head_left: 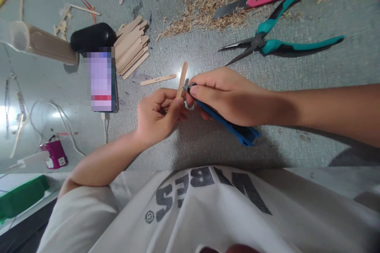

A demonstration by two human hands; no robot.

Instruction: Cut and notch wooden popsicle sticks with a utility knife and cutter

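Head view: your left grip (157, 112) is clenched on the lower end of a stick (182, 77), holding it upright just above the tabletop (208, 142), while your right grip (228, 95) grasps a blue knife (228, 126) whose tip touches the stick's edge near your fingertips. Judge the cut as barely started: the stick looks whole, and no notch can be made out. A heap of shavings (202, 10) near the pliers (276, 35) suggests some trimming is already done; a stack of sticks (130, 45) and one loose stick (158, 80) lie untouched nearby.
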